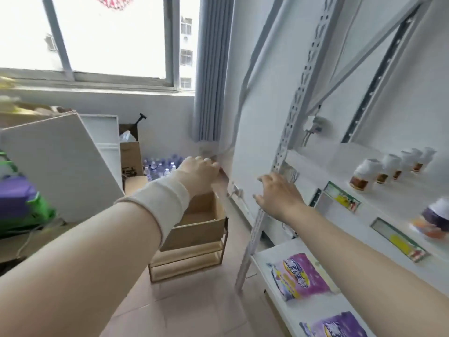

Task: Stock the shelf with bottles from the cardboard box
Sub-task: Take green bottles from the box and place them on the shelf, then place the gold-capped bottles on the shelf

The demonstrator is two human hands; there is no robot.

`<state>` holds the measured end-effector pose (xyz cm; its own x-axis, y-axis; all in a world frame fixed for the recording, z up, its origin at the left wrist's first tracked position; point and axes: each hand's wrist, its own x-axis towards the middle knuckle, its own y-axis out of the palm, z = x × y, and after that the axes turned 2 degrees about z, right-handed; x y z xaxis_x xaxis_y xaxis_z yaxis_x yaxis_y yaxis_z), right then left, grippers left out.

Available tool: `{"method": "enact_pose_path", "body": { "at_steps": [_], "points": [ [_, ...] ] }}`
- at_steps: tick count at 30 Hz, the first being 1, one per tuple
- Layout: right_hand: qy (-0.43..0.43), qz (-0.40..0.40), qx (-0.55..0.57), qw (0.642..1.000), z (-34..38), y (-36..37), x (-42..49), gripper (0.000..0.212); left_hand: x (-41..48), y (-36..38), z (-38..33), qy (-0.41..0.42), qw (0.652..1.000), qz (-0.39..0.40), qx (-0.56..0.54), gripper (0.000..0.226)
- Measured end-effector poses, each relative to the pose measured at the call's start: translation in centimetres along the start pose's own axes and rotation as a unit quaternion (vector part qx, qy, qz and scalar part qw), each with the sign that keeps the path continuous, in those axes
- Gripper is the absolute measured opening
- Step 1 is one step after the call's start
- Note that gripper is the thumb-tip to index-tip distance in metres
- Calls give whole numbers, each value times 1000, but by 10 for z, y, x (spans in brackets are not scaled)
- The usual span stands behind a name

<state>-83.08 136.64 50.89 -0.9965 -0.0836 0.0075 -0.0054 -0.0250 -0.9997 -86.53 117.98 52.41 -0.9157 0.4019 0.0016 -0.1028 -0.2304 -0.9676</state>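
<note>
Both hands out, between box and shelf

The left hand (pixel 199 171), fingers curled with its grasp hidden, hangs just above the open cardboard box (pixel 194 227) at frame centre. It is the nearer hand. The right hand (pixel 279 193) reaches the shelf (pixel 388 197); I cannot tell whether it holds anything. The bottles (pixel 364 173) stand upright at right.

- Shelf upright (pixel 286 152) — perforated metal, matt pale paint.
- Cardboard box (pixel 199 229) — plain brown paperboard, matt.
- Wrist sleeve (pixel 160 203) — soft knitted cloth.
- Snack packets (pixel 300 276) — glossy plastic film.
- Floor tiles (pixel 194 310) — smooth, faint sheen.
- Curtain (pixel 211 69) — pleated matt cloth.
</note>
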Motion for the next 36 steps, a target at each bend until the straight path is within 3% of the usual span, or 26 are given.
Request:
{"method": "enact_pose_path", "body": {
  "at_steps": [10,18,26,32,36],
  "points": [
    [-82,124,-27,989,33,138,168,49,102,164,76,-65,983,143,-95,49],
    [-118,268,-48,955,-7,238,264,47,173,284,68,-164,912,264,-266,48],
    [-110,336,-34,935,-7,314,383,46,254,386,87,-207,849,322,-365,44],
    [-30,411,0,911,-8,406,456,45,331,487,87,-226,790,375,-430,46],
    [2,449,27,893,-7,466,492,48,364,546,73,-220,772,412,-431,50]
  ]
}}
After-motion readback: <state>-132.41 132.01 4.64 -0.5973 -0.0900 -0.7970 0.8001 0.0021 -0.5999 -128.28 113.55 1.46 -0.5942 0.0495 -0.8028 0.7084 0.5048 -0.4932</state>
